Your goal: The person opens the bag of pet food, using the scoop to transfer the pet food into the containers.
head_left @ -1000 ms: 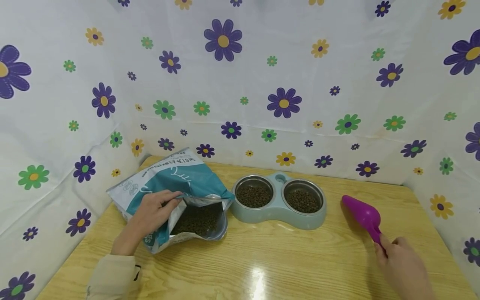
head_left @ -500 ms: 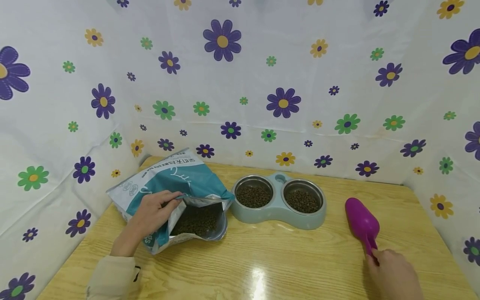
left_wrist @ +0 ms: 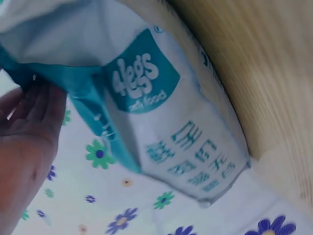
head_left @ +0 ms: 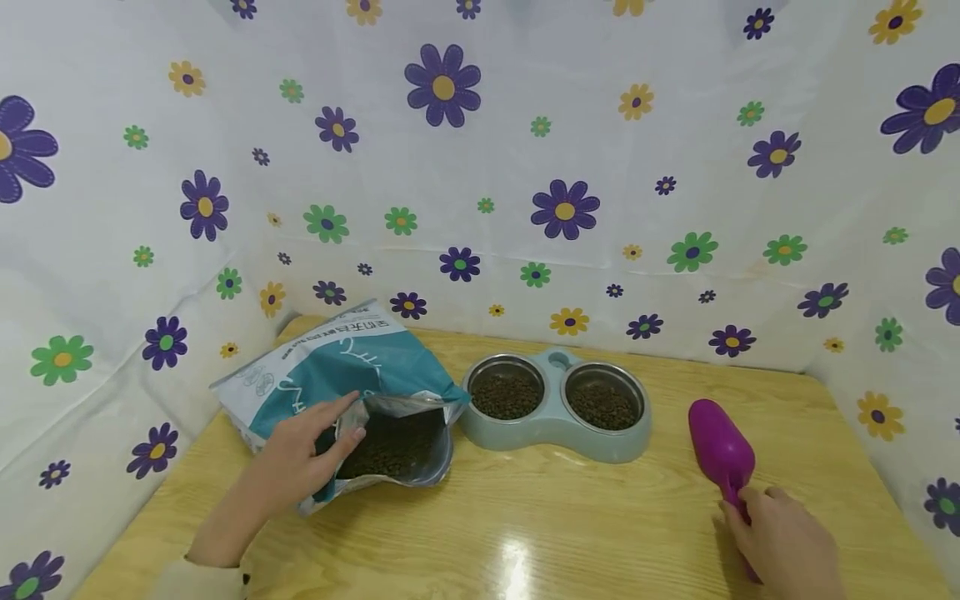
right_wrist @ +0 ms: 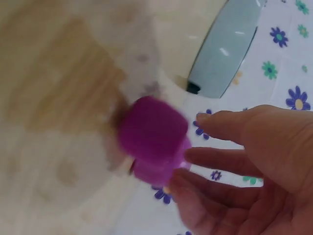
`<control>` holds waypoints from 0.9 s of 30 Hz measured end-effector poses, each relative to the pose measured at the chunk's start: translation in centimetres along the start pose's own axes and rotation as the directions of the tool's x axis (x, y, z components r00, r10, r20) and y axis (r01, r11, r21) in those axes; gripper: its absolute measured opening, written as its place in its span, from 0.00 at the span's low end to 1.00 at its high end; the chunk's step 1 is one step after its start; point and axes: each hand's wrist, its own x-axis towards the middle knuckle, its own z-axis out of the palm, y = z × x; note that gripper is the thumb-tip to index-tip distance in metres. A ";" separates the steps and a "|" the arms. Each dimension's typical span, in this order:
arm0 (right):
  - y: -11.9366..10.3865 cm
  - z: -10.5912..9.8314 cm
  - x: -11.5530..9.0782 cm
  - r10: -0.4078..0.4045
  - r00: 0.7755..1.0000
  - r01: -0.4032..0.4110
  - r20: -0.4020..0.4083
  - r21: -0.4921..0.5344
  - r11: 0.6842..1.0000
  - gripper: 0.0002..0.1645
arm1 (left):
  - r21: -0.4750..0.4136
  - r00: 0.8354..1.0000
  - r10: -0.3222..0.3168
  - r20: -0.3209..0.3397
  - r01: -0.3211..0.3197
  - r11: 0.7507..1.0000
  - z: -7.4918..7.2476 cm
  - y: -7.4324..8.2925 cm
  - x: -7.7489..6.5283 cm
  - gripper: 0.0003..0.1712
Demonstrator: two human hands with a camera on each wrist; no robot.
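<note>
My left hand [head_left: 296, 462] is at the mouth of a teal and white pet food bag [head_left: 360, 358], lying on its side with brown kibble inside. Thumb and forefinger lie apart on either side of the bag's edge. In the left wrist view, the fingers [left_wrist: 41, 105] reach behind a teal fold of the bag. A purple scoop [head_left: 722, 450] lies at the right of the table, bowl pointing away. Over its handle is my right hand [head_left: 783, 542]. In the right wrist view, its thumb stands away from the scoop [right_wrist: 154, 132], with fingertips right at it.
Between bag and scoop stands a light blue double feeder [head_left: 553, 417]. Its two steel bowls hold brown kibble [head_left: 506, 396]. All of this is on a wooden table [head_left: 585, 525], with a flower-print cloth [head_left: 510, 158] hanging behind and at both sides.
My left hand has loosened its pinch on the bag's edge and dropped slightly. The scoop has turned and come down at the right, and my right hand has loosened from its handle.
</note>
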 end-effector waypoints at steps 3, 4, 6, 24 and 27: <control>-1.9 0.2 1.0 -0.164 0.968 0.162 -0.192 -0.026 0.986 0.10 | 0.015 0.993 -0.091 0.080 0.090 0.996 -1.3 1.0 -1.8 0.39; -2.7 0.4 1.5 -0.240 0.935 0.237 -0.260 -0.043 0.971 0.10 | 0.025 0.987 -0.119 0.106 0.117 0.993 -1.7 1.3 -2.4 0.41; -4.4 0.8 2.6 -0.398 0.845 0.393 -0.357 -0.091 0.915 0.13 | 0.053 0.972 -0.174 0.155 0.167 0.984 -2.3 1.7 -3.4 0.45; -22.9 3.3 11.3 -0.890 0.401 0.840 -0.217 -0.302 0.452 0.30 | 0.212 1.000 0.025 -0.016 -0.021 0.977 -0.5 1.5 -6.9 0.41; -24.4 3.6 11.9 -0.899 0.387 0.826 -0.206 -0.355 0.437 0.22 | 0.225 0.997 0.054 -0.048 -0.042 0.974 0.0 1.6 -6.9 0.38</control>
